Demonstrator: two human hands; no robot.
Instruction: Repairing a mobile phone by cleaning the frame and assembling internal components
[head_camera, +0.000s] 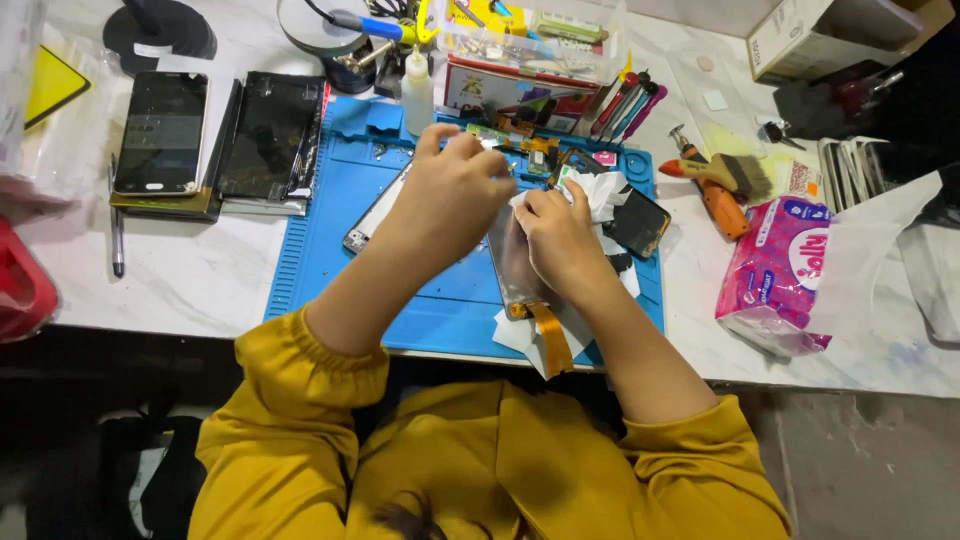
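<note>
Wiping a thin grey display panel with orange flex ribbon (520, 270), right hand (560, 235) clenched on a crumpled white tissue (600, 190) pressed against panel. Left hand (450, 190) pinching panel's far edge, above blue silicone repair mat (330, 220) on marble surface (180, 280). Step judged: cleaning; next calls for steady support, ribbon unbent.

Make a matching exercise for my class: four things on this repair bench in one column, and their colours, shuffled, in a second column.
Things:
1. work mat
2. tissue pack
3. squeeze bottle
4. ribbon cable

Colours:
A. white
B. orange
C. blue
D. pink

Pairs: 1-C, 2-D, 3-A, 4-B
</note>
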